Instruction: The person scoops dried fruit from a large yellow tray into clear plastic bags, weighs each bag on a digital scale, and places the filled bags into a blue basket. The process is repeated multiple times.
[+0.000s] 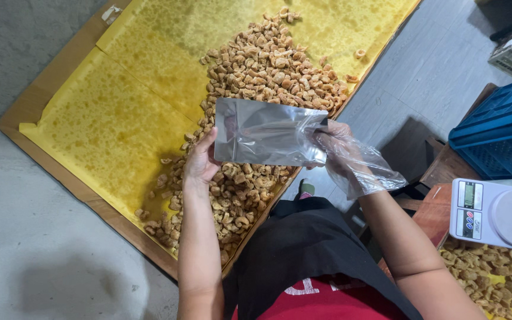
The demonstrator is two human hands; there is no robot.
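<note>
The silver foil pouch [265, 133] is held in the air between both hands, above the near end of the heap of fried snack pieces [262, 65], and its long axis runs roughly left to right across the view, tilted slightly down toward the right. The left hand [201, 159] is bare and grips the pouch's left short edge, thumb on the front face and fingers curled behind it, so this hand is closed on the pouch. The right hand [333, 145] wears a loose clear plastic glove [362, 169] and meets the pouch at its right short edge, where the fingers pinch or reach into that end; whether this end is already open cannot be told, since glove and foil run together there. Both hands touch the pouch, one at each end, so neither is nearer than the other. The snack pieces lie just beneath and beyond the pouch on yellow oil-stained paper [125, 118] that lines a shallow wooden tray [25, 112]. Well to the right of the pouch stand a white digital scale [493, 210] and a blue plastic crate [499, 133].
</note>
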